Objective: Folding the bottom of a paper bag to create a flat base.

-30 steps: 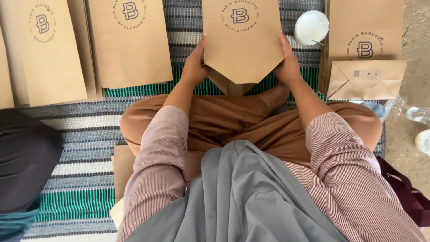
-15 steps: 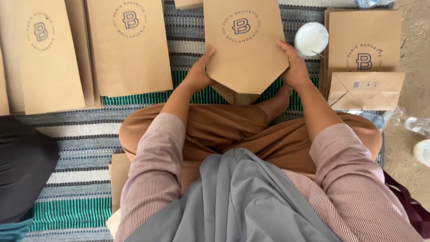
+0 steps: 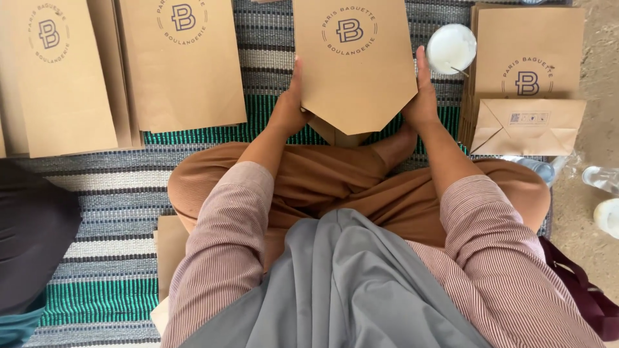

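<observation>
Both hands, left hand (image 3: pixel 288 106) and right hand (image 3: pixel 422 96), grip 1 brown paper bag (image 3: pixel 353 64) by its edges

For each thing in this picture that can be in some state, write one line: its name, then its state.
Paper bag in hand: flat, near corners folded to a point.
Left hand: gripping the bag's left edge.
Right hand: gripping its right edge.
Finished bag stack: flat, top bag's base folded over.
Bags at left: flat, overlapping.
White round container: upright on the mat.
</observation>
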